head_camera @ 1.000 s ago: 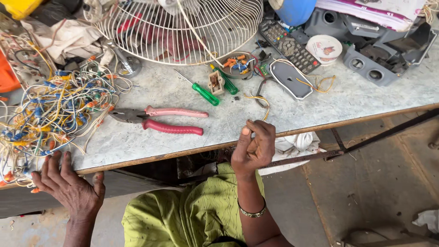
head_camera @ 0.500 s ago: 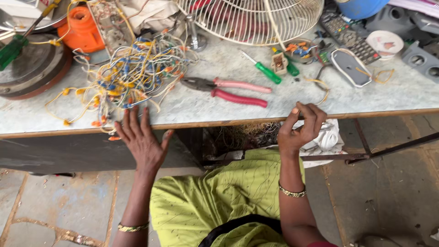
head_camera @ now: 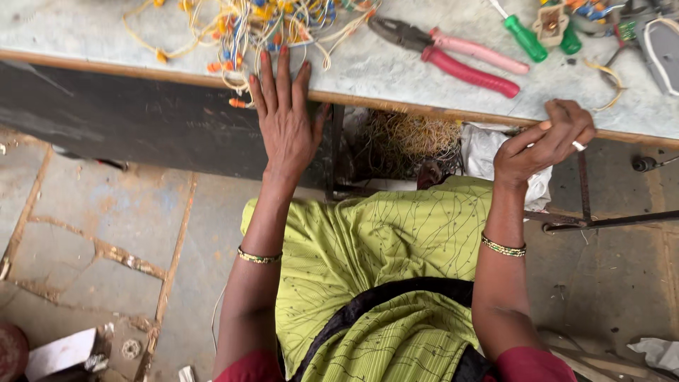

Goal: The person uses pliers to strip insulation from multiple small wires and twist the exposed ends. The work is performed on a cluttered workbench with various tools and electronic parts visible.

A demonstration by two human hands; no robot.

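Hands frame the near edge of a pale stone table [head_camera: 396,78] with a wooden lip. The left hand [head_camera: 284,124] lies flat and spread, its fingers [head_camera: 283,74] wide and holding nothing, fingertips reaching over the table edge to touch the near fringe of a tangle of coloured wires [head_camera: 262,25] with orange and yellow caps. The right hand [head_camera: 541,145] sits at the table edge further right, its fingers [head_camera: 559,127] curled narrow and pinched together around something small and pale; what it is cannot be made out. Just beyond that hand, on the table, lies a pair of pliers with pink handles [head_camera: 460,56], jaws pointing left toward the wires. Further right are two green-handled screwdrivers [head_camera: 527,39], a small tan part [head_camera: 550,21] between them, and a loop of yellowish wire [head_camera: 612,81] near the right hand. A dark oval casing [head_camera: 661,42] shows at the far right corner. Under the table a nest of thin brownish wire [head_camera: 407,141] and a white cloth [head_camera: 484,152] are visible. Both wrists wear thin bangles, above a lap of yellow-green fabric [head_camera: 382,262]. The floor [head_camera: 92,233] on the left is cracked stone paving.
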